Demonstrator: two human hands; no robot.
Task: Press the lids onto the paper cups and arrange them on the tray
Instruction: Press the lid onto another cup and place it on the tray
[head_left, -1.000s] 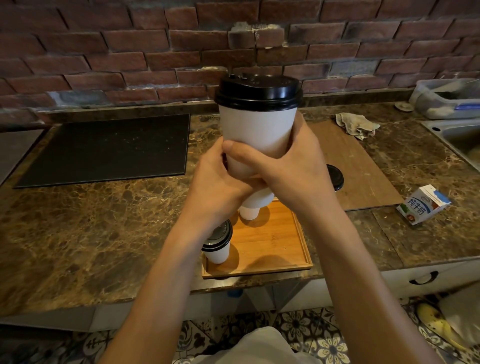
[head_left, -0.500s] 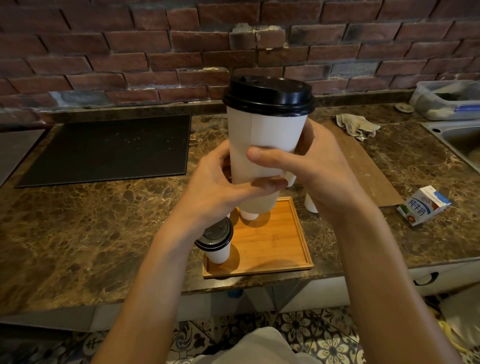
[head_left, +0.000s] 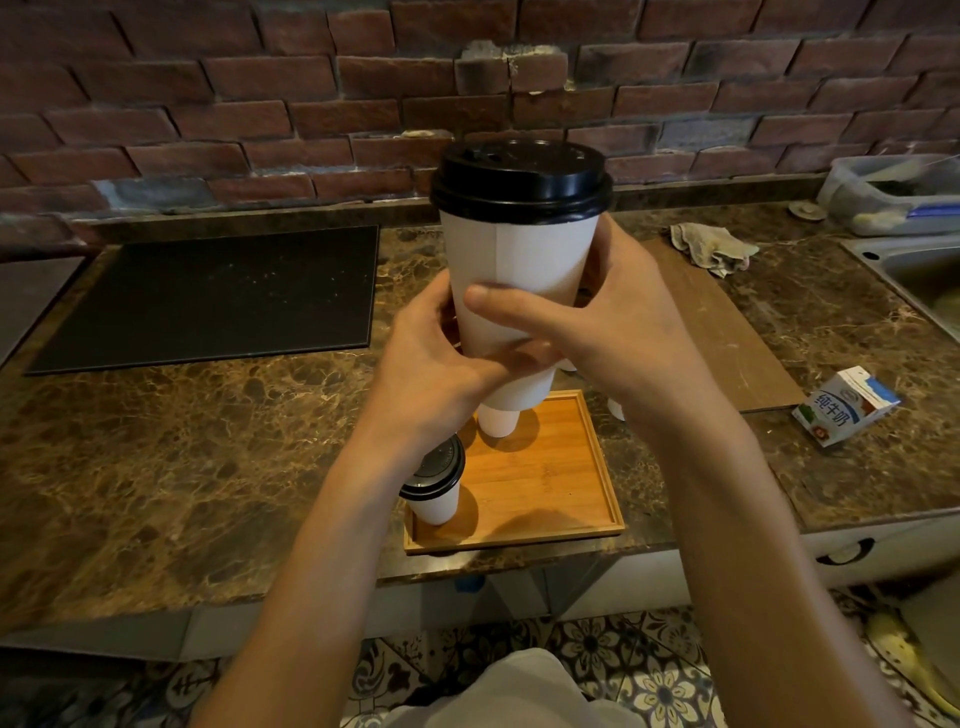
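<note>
Left hand (head_left: 431, 353) and right hand (head_left: 613, 332) both gripping lidded cup (head_left: 519, 270), holding it upright above tray (head_left: 550, 488). Capped cup (head_left: 434, 493) standing at tray's near-left corner. Second cup (head_left: 498, 421) standing behind, top hidden, possibly capped. Held cup awaiting placement.

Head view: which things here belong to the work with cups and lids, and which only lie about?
For the job: held cup with black lid, gripped by left hand and right hand; wooden tray; small lidded cup on it.
Lying about: milk carton, rag, black mat, plastic box, sink.
</note>
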